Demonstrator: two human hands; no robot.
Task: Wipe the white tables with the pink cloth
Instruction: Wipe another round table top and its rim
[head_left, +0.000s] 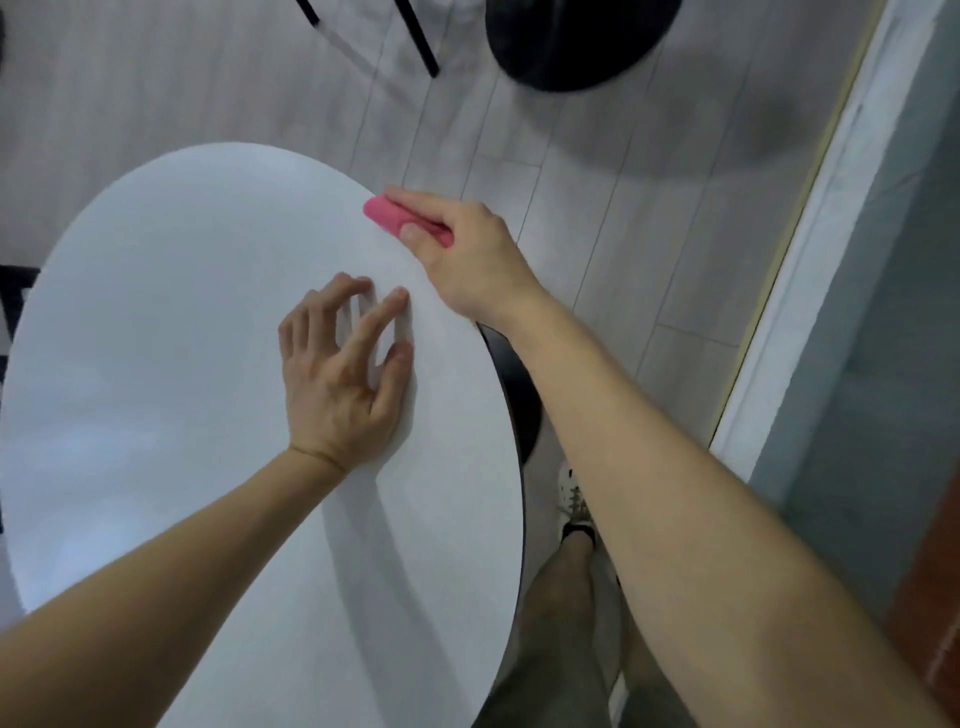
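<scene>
Seemingly at the white table (182, 312) rim, right-hand fingers (410, 231) pinch the pink cloth (387, 214); left fingers (358, 332) spread.

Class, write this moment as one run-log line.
right hand: grips pink cloth at white table's far right edge | left hand: fingertips braced on tabletop, empty | step: wiping

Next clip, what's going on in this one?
A person is wiping a round white table. Their right hand has a grip on a folded pink cloth and presses it at the table's far right edge. The left hand rests on the tabletop with fingers spread, holding nothing and seemingly bracing. The tabletop carries nothing else. A black round base, probably another table's, stands on the pale floor beyond.
</scene>
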